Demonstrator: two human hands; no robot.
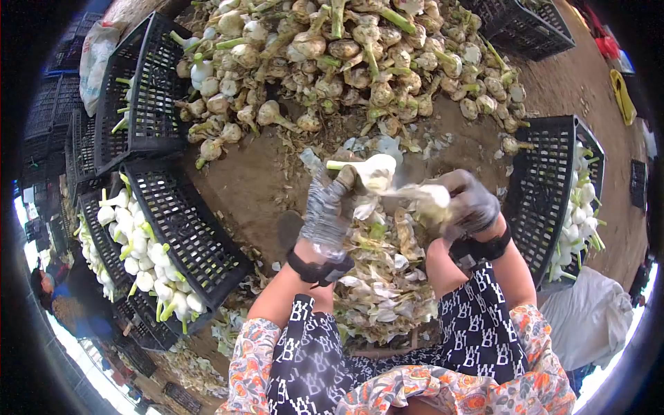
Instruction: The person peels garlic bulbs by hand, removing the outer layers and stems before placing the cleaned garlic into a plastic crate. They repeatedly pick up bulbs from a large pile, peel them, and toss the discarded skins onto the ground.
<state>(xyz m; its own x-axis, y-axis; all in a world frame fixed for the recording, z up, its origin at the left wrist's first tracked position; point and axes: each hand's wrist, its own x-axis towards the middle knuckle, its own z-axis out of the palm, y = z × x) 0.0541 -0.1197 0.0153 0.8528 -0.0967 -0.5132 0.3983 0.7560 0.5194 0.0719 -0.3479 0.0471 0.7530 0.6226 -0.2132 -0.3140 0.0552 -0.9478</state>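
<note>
My left hand (326, 207), in a grey knit glove, is closed on a white garlic bulb (379, 171) whose pale green stem points left. To its right, my gloved right hand (474, 202) is smeared by motion. Its fingers are closed on whitish garlic skin (433, 198), also blurred, which stretches toward the bulb. Under both hands, between my knees, lies a heap of loose peeled garlic skins (387, 290).
A big pile of dirty garlic bulbs (360, 62) covers the ground ahead. Black crates (183, 228) of cleaned garlic stand at the left, and another crate (543, 194) stands at the right. A white sack (588, 318) lies at the lower right. A person (69, 297) is at far left.
</note>
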